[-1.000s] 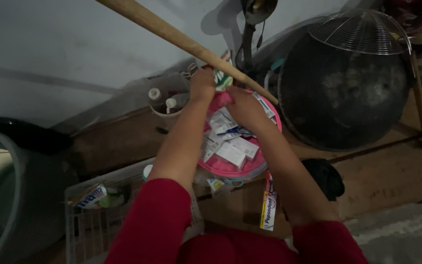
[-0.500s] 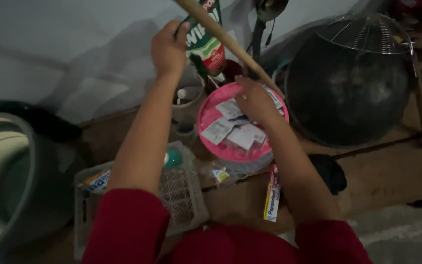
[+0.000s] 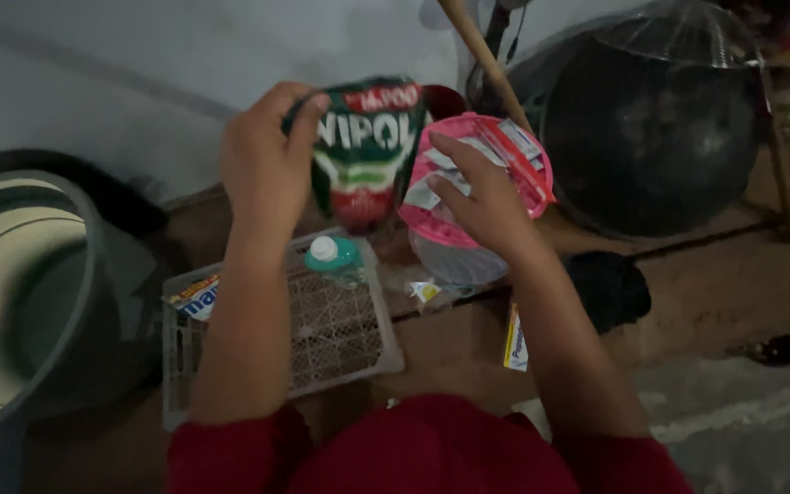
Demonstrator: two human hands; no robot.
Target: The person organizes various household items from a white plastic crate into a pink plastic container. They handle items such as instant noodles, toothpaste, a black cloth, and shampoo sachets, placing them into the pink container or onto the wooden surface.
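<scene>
My left hand [image 3: 265, 155] grips the top edge of a green, white and red refill pouch [image 3: 365, 151] and holds it up in the air. My right hand [image 3: 479, 199] holds a pink plastic bowl [image 3: 532, 157] tilted toward me, with fingers spread over several small white sachets [image 3: 424, 192] inside it. A clear container [image 3: 456, 261] shows just under the bowl. Both arms wear red sleeves. The pouch hangs just left of the bowl, above a white plastic basket [image 3: 340, 340].
In the basket stand a teal-capped bottle [image 3: 329, 252] and a packet [image 3: 196, 297]. A grey bucket [image 3: 25, 293] is at the left. A wooden handle [image 3: 485, 57] leans on the wall. A large dark wok [image 3: 656, 123] with a wire strainer stands right. A toothpaste tube [image 3: 515, 337] lies below.
My left hand has lifted the pouch up and brought it toward me. My right hand has raised and tilted the pink bowl off its resting place.
</scene>
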